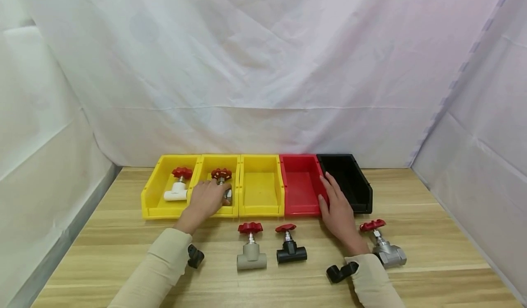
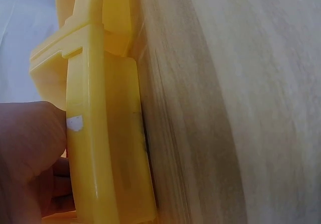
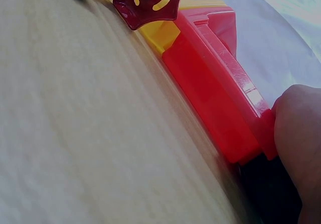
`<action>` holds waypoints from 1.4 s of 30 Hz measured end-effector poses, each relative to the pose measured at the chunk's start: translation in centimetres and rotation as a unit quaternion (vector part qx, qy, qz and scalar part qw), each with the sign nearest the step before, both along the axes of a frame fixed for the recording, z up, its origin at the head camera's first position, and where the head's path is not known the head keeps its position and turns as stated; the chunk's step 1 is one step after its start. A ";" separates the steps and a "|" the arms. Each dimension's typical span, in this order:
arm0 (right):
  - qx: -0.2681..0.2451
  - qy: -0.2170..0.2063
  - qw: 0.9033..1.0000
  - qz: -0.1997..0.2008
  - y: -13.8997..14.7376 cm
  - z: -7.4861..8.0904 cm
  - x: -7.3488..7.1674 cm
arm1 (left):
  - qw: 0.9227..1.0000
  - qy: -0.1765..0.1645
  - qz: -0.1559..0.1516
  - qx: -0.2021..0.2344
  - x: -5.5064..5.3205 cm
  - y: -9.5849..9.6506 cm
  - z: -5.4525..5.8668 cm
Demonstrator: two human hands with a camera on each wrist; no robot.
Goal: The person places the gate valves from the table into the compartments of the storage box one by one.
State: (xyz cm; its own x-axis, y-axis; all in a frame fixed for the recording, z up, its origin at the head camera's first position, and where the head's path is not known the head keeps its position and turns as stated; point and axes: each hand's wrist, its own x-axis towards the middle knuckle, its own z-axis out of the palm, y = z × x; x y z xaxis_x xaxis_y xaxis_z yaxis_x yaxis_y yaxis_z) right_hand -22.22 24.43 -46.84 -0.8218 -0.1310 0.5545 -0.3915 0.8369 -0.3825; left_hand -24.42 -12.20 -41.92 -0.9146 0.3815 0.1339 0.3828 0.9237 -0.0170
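Observation:
My left hand (image 1: 209,197) reaches into the middle-left yellow bin (image 1: 218,212), fingers curled round the metal body of a gate valve (image 1: 221,174) with a dark red handwheel. In the left wrist view the hand (image 2: 30,148) sits behind the bin's front lip, and the valve is hidden. My right hand (image 1: 338,209) rests with fingers extended on the side walls where the red bin (image 1: 302,209) meets the black bin (image 1: 364,207). Nothing is held in it. In the right wrist view, only part of that hand (image 3: 301,133) shows beside the red bin.
A white valve (image 1: 178,191) lies in the leftmost yellow bin (image 1: 150,200). Another yellow bin (image 1: 261,211) adjoins the red one. Before the row stand a beige valve (image 1: 251,255), a black valve (image 1: 291,251) and, right of my forearm, a silver valve (image 1: 389,253). White cloth (image 1: 263,70) hangs behind.

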 end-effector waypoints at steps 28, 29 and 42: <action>-0.004 0.005 1.000 0.009 -0.1 0.1 0.1 | 0.996 0.037 0.056 0.062 2.6 0.8 1.0; -0.004 0.004 1.000 0.009 -0.1 0.1 0.1 | 0.995 0.045 0.059 0.070 2.9 0.9 1.2; -0.001 -0.012 1.000 0.001 0.0 0.2 0.0 | 0.984 0.109 0.029 0.136 6.0 0.2 1.8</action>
